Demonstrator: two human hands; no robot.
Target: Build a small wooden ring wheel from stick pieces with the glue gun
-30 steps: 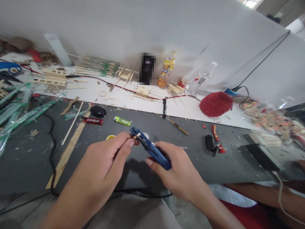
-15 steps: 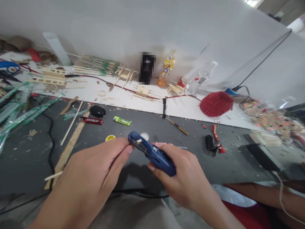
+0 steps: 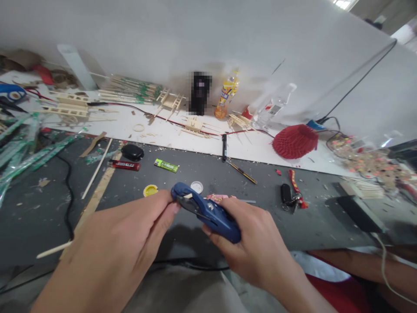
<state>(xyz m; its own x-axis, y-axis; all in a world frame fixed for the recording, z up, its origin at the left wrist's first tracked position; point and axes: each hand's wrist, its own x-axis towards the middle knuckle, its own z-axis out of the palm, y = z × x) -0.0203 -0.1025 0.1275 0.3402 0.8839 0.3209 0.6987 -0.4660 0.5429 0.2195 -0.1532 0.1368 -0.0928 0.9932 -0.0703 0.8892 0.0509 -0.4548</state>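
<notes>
My right hand [image 3: 250,234] is wrapped round the handles of a blue cutting tool [image 3: 218,217], whose head points up and left. Between the tool's jaws shows a small pale piece of wood. My left hand [image 3: 130,230] pinches a thin wooden stick [image 3: 54,250] right at the tool's head. The stick runs under the hand and its far end sticks out at the lower left. Just beyond the hands lie a yellow cap [image 3: 150,190] and a white cap [image 3: 196,187].
On the grey table [image 3: 195,239] lie a red lighter [image 3: 124,165], a green lighter [image 3: 166,165], a black pen [image 3: 224,148] and keys [image 3: 286,194]. Wooden cart models [image 3: 194,124] and bottles [image 3: 227,95] stand behind. Another person's arm [image 3: 361,265] is at the lower right.
Both the tool's head and my left hand have moved slightly left and down. More of the stick's far end sticks out at the lower left. The tool's handles have barely moved.
</notes>
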